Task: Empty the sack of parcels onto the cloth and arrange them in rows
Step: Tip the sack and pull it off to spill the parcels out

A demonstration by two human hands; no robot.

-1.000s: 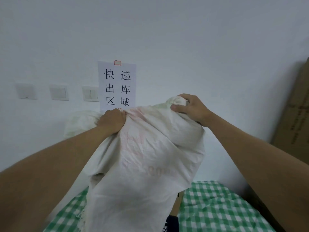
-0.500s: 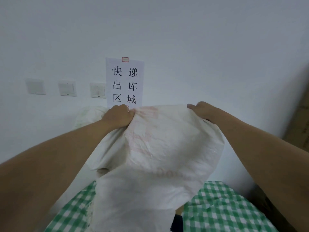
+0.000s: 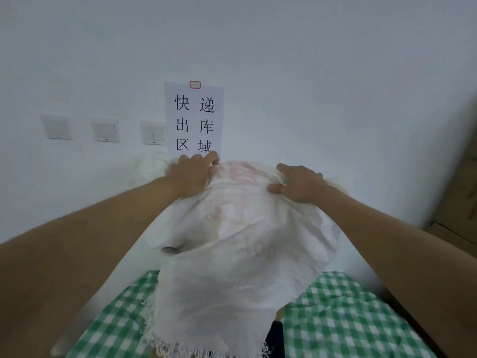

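The green-checked cloth [image 3: 348,319] lies spread below, and over its middle hangs the white woven sack [image 3: 232,267], held up at chest height with its closed end uppermost and its frayed mouth pointing down, just above the cloth. The sack looks soft and limp, a thin woven plastic that creases and folds freely; it probably slides between the fingers, so the bunched top corners seem the sound places to hold it, as they gather enough material to grip while the mouth stays free. How much weight remains inside cannot be told, though the lower half bulges a little. A dark parcel [image 3: 275,339] shows at the mouth's right edge, partly hidden; no others can be seen. The left hand [image 3: 192,174] is closed over the sack's upper left corner, fingers curled into the fabric. The right hand [image 3: 299,183] grips the upper right corner, thumb pressed under a fold and fingers bent over the top.
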